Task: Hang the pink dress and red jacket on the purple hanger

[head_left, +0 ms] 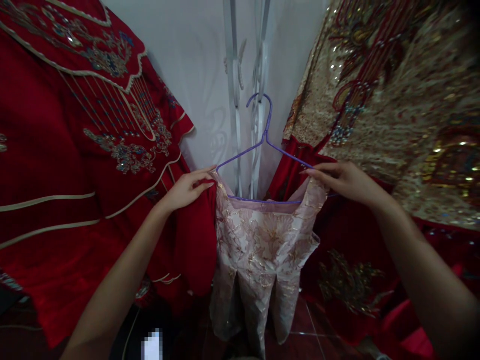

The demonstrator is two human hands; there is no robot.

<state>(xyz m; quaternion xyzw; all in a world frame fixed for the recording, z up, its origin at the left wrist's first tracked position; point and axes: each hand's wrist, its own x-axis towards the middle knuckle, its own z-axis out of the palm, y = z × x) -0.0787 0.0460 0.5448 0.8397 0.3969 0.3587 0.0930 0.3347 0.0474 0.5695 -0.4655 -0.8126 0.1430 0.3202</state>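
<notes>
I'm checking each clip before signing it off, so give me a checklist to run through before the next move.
1. Left hand on the pale dress: ok, it pinches one shoulder.
2. Right hand on the dress: ok, it grips the opposite shoulder.
3. Patterned bodice facing the camera: ok.
4. Purple hanger seated inside both shoulders: cannot tell, its ends are partly hidden.
5. Hanger hook secure on the white stand: cannot tell.

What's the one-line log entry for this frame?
left hand: on dress shoulder | right hand: on opposite shoulder | dress: on purple hanger | red garment: alongside
</notes>
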